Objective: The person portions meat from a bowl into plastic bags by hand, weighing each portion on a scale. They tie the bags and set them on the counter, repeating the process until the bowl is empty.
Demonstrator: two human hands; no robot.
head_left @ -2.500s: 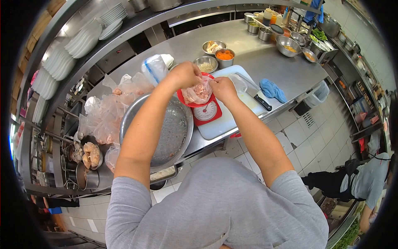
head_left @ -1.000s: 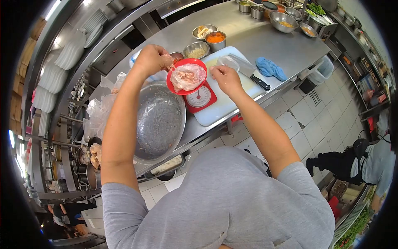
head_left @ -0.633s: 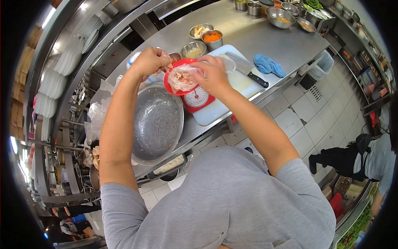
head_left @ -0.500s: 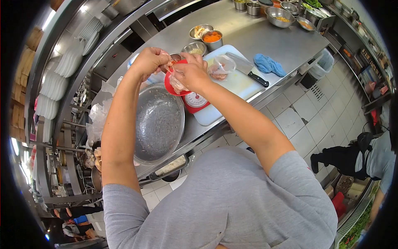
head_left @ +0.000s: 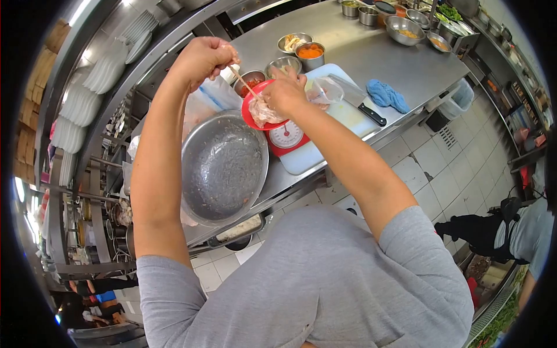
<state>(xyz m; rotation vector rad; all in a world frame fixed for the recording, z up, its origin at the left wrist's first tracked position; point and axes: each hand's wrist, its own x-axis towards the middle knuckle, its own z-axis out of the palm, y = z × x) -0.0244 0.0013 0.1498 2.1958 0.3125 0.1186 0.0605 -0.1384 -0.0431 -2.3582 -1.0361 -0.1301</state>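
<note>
My left hand [head_left: 207,59] is raised above the far rim of a big metal bowl [head_left: 223,165]. Its fingers pinch one end of a thin pale strand [head_left: 242,81]. That strand runs down to a clear plastic bag [head_left: 264,112] over a red dish [head_left: 250,116]. At the bag, my right hand [head_left: 283,93] is closed, its fingertips partly hidden. Under the dish stands a red scale [head_left: 286,136] with a round dial. A clear tub [head_left: 326,90] with pinkish meat and a knife [head_left: 372,114] lie on the white cutting board [head_left: 307,160].
Metal bowls of orange pieces [head_left: 310,52] and pale food [head_left: 292,42] stand behind the board. A blue cloth [head_left: 387,95] lies right of the knife. White plates [head_left: 78,110] are stacked on the left shelf. Another person [head_left: 505,232] is at the far right.
My left hand has moved up and to the left, away from my right hand, and the strand now stretches between them. The view has shifted slightly.
</note>
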